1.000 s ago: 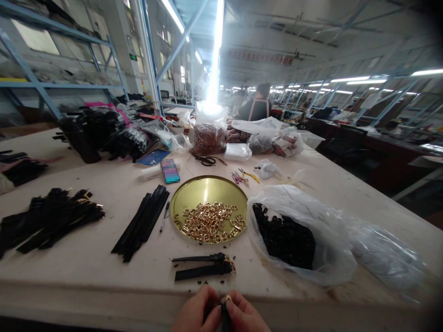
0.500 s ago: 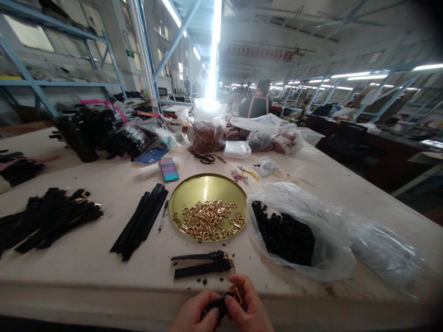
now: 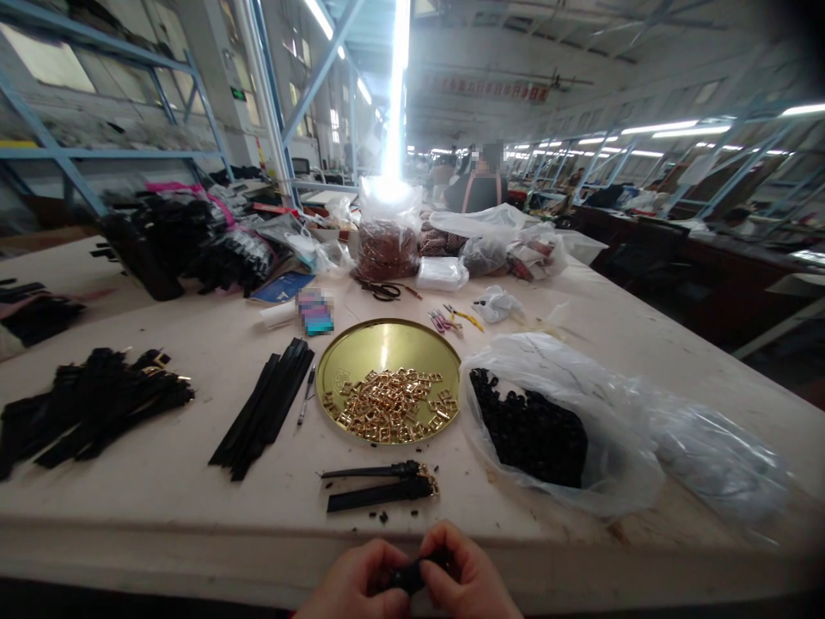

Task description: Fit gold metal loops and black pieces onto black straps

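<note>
At the table's front edge, my left hand (image 3: 361,580) and my right hand (image 3: 462,574) are both closed on one black strap (image 3: 410,576), most of which my fingers cover. Just beyond them lie two black straps with gold buckles (image 3: 380,494), small black bits beside them. Behind those, a round gold tray (image 3: 361,344) holds a heap of gold buckles (image 3: 387,404). To its right, an open clear plastic bag (image 3: 619,464) contains many small black loops (image 3: 534,434). Left of the tray are a pen (image 3: 306,395) and a stack of plain black straps (image 3: 264,408).
A pile of black straps with buckles (image 3: 96,400) lies at the left. Farther back are scissors (image 3: 381,291), yellow-handled pliers (image 3: 465,316), a blue booklet (image 3: 282,287) and filled plastic bags (image 3: 387,245). A person (image 3: 477,189) is in the background.
The gold buckle that showed between my fingers is now mostly hidden. My right hand has turned slightly around the strap. The view has shifted a little.
</note>
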Motion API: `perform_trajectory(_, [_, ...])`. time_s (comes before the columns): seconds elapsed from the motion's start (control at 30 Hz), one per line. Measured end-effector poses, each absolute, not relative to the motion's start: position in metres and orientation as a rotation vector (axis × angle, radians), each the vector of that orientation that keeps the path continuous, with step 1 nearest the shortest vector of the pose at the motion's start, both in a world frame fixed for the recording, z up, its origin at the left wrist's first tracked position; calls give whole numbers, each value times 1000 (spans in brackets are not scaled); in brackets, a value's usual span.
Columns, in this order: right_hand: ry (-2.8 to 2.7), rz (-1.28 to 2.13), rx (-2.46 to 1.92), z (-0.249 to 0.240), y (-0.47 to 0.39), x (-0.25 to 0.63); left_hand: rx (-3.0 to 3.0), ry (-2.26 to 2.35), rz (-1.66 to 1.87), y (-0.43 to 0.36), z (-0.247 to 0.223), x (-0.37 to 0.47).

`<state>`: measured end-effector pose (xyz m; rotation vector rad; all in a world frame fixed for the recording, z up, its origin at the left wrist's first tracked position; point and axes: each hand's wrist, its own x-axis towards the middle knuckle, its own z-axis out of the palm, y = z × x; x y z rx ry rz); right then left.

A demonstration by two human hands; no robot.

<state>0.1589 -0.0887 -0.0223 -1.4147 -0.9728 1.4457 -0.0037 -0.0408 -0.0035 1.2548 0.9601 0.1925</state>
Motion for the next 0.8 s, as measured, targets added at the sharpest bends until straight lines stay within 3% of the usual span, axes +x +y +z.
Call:
perform_trajectory(0.33, [-1565, 740, -1516, -32, -100, 160, 1289, 972, 168, -46, 5, 7])
perform_trajectory(0.6, [-1473, 1174, -1617, -18, -101, 167, 1378, 973, 111, -49, 3, 4])
perform_trajectory(0.8, [-1431, 1178, -1577, -17, -109, 175, 1443, 974, 39, -45, 8, 3])
